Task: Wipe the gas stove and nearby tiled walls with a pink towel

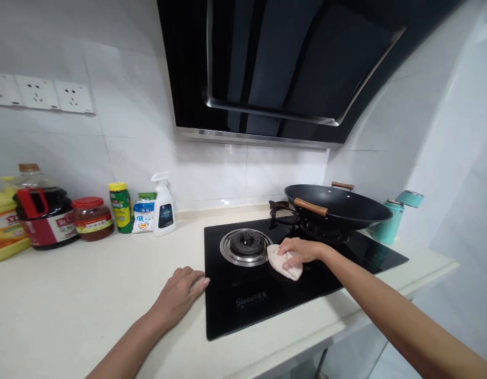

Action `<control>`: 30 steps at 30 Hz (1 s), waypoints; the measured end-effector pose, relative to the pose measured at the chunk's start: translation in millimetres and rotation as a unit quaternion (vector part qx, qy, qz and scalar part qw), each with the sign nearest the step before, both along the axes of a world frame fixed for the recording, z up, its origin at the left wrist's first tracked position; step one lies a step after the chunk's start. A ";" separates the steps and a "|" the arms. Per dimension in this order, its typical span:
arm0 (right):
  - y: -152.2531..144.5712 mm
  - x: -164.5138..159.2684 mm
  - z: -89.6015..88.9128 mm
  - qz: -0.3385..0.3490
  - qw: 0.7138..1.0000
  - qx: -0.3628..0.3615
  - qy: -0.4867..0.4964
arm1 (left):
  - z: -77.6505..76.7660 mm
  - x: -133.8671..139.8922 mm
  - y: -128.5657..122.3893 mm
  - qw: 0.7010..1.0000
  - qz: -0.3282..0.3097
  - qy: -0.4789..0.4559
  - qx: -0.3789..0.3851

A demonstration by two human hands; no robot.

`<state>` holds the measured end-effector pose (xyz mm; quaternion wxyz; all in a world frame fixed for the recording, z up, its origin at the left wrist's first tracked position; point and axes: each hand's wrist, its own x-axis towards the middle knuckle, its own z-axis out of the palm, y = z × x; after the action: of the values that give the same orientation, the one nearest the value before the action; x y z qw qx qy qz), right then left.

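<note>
My right hand point(301, 250) presses a pale folded cloth point(281, 261) against the black glass gas stove point(243, 287), just right of the left burner point(246, 243). The fingers are closed over the cloth. My left hand point(184, 289) lies on the cream countertop point(109, 295) with its fingers stretched out, fingertips at the stove's left edge. It holds nothing. That burner has no pan support on it, and its metal ring shows. A large black wok point(346, 208) with wooden handles sits over the right burner.
A spray bottle point(163, 208), a blue-white packet point(143, 215), a green bottle point(121, 208), a red-lidded jar point(92, 218) and a dark sauce jug point(44, 210) line the wall. Behind the wok stands a teal canister point(388, 223). A black range hood point(263, 68) hangs above.
</note>
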<state>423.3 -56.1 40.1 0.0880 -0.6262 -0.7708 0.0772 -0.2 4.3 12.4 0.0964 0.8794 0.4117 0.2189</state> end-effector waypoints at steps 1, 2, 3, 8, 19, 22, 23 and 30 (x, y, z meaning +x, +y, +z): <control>-2.9 -4.9 0.5 0.032 0.999 -0.018 0.007 | 0.4 -0.4 -0.2 1.000 0.000 -0.001 -0.001; -5.4 -8.7 0.4 0.061 0.997 -0.037 0.011 | 0.6 -0.8 -0.2 1.000 0.000 -0.002 -0.002; -7.1 -11.3 -0.3 0.083 0.995 -0.055 0.012 | 0.6 -1.2 0.1 1.000 -0.002 -0.003 -0.003; 3.5 -5.9 -6.4 0.032 0.997 -0.063 -0.012 | -1.2 -3.5 2.7 1.000 -0.010 -0.001 0.000; 18.6 84.2 -18.8 -0.254 0.967 -0.011 -0.016 | -7.2 -6.2 10.9 1.000 -0.021 -0.004 0.009; 5.1 102.7 -24.2 -0.287 0.958 -0.016 -0.008 | -7.8 -6.2 11.7 1.000 -0.025 0.004 0.018; 0.9 107.0 -25.8 -0.302 0.953 -0.016 -0.005 | -7.6 -6.2 11.4 0.999 -0.027 0.006 0.019; -24.7 128.2 -31.1 -0.377 0.926 0.010 -0.007 | -7.2 -6.8 9.6 0.999 -0.026 0.014 0.029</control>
<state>551.6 -80.7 9.0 0.1115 -0.8703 -0.4790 0.0267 -7.0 13.8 5.2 0.0709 0.8951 0.3839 0.2154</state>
